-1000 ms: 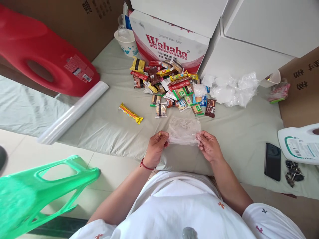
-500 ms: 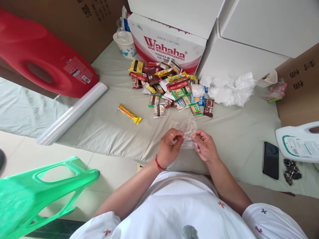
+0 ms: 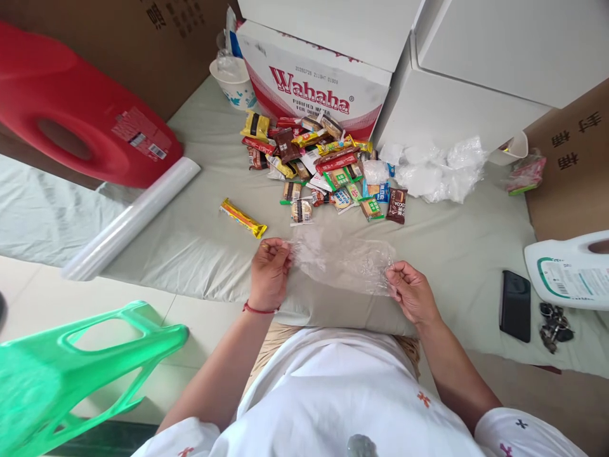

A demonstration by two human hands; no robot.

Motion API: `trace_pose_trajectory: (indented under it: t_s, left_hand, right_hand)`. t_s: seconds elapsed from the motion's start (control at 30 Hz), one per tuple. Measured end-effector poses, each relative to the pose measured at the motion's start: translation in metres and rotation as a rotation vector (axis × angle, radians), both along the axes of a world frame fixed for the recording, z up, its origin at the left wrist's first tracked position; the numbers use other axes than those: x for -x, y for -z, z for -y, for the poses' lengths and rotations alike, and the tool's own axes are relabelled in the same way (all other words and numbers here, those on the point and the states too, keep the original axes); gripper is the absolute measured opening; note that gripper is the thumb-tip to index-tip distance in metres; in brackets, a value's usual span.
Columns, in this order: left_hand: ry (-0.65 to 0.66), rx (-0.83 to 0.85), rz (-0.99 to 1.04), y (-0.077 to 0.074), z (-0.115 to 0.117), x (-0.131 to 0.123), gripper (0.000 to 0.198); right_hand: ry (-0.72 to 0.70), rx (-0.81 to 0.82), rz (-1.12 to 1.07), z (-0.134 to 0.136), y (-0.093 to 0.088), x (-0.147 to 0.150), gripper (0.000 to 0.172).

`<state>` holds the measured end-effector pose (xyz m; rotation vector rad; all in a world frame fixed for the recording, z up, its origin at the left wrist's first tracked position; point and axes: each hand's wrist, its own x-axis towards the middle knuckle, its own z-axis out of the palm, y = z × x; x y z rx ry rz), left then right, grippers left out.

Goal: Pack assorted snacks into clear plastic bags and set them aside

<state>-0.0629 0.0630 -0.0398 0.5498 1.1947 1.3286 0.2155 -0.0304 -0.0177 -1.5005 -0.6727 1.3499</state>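
A crinkled sheet of clear plastic film is stretched between my two hands just above the grey-green cloth. My left hand pinches its left edge, fingers closed. My right hand pinches the right edge, fingers closed too. Just beyond the film lies a heap of wrapped snacks. One yellow snack bar lies apart, to the left of the heap.
A roll of clear film and a red jug lie at left. A green plastic stool is near left. A Wahaha carton, white boxes, crumpled plastic bags, a phone, keys and a white jug sit behind and right.
My hands were close together on the bunched film half a second ago. They have since moved apart, pulling the film out wide and flat between them.
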Motion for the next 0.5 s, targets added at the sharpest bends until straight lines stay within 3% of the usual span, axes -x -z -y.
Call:
trace_pose_trajectory:
  t_s: [0.13, 0.2, 0.33, 0.43, 0.5]
  left_hand:
    - [0.021, 0.040, -0.174, 0.007, 0.001, 0.024, 0.038]
    - [0.071, 0.035, -0.254, 0.008, 0.007, 0.029, 0.034]
    - [0.146, -0.078, -0.350, 0.004, 0.021, 0.023, 0.028]
    - [0.187, -0.150, -0.385, -0.002, 0.032, 0.015, 0.026]
    - [0.217, -0.181, -0.404, -0.007, 0.039, 0.013, 0.022]
  right_hand:
    - [-0.233, 0.039, 0.281, 0.012, 0.005, -0.023, 0.037]
    - [-0.321, 0.024, 0.506, 0.010, -0.001, -0.036, 0.034]
    - [-0.191, -0.218, 0.936, -0.020, -0.032, -0.039, 0.025]
    - [-0.321, -0.484, 0.902, -0.061, -0.049, -0.009, 0.022]
    - [-0.488, -0.596, 0.765, -0.090, -0.048, 0.018, 0.039]
